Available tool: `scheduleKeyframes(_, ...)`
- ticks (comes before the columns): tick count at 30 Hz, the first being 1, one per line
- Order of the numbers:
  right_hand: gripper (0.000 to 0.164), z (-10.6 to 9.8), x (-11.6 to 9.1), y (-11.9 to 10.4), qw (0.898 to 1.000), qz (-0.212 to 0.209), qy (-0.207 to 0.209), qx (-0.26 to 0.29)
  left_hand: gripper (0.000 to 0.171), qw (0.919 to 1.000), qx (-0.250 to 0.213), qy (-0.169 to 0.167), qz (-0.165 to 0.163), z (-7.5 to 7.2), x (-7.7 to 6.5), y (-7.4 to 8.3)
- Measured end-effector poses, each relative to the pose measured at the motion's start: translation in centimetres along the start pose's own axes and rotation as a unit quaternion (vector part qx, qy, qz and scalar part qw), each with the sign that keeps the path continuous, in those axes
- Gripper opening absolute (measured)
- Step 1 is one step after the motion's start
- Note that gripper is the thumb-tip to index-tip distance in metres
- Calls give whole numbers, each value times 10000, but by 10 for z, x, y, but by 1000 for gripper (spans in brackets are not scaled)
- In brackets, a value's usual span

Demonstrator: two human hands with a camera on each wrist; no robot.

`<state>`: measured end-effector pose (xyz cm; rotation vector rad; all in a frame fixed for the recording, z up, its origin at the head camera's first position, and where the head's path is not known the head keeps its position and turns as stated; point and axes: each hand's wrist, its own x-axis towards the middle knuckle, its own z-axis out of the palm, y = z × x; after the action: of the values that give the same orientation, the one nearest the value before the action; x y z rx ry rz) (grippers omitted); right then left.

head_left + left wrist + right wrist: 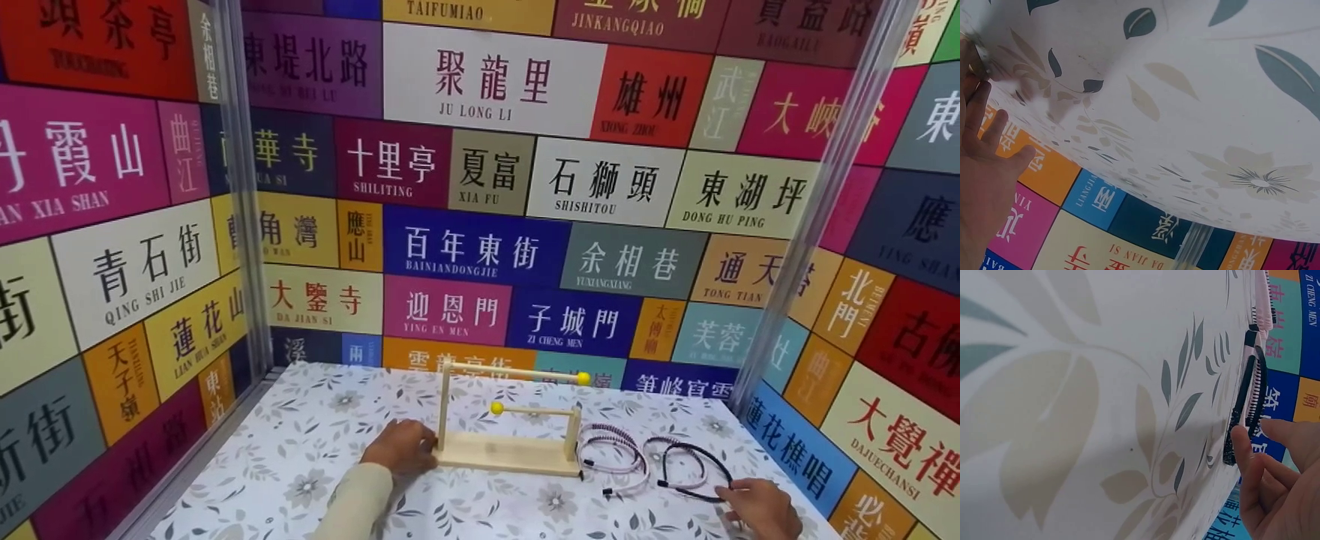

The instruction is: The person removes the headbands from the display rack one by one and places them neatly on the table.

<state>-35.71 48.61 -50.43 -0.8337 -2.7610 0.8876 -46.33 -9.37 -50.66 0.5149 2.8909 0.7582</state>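
A light wooden rack (pixel 510 454) with two horizontal rods tipped by yellow balls stands on the table. My left hand (pixel 401 448) is at the left end of its base, holding the edge with its fingertips; the left wrist view catches only a sliver of that contact. To the right of the rack, my right hand (pixel 761 508) pinches a thin black headband (pixel 712 450) between thumb and index finger. The black headband overlaps a pale pink headband (pixel 686 448) with dark ridges. More pink ridged headbands (pixel 626 439) lie between it and the rack.
A white tablecloth (pixel 300 442) with grey leaves and flowers covers the table. Walls of coloured name signs (pixel 480 247) enclose its back and sides. Clear upright corner strips (pixel 251 225) stand at the back left and back right.
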Motion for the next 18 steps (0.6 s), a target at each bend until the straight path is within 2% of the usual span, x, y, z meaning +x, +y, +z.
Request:
scheduleKeyframes(7,53,5,0,-17,9995,-197,-18,262,26,9978,485,192,410,2,2,-12)
scheduleKeyframes(13,58,5,-4,-34,9970,-582,-312,394,28,9985,400,163,332,5,3,-15)
scheduleKeyframes(18,57,12,-7,-51,9909,-1305,-225,249,34,9998,145,30,147,7,3,-17)
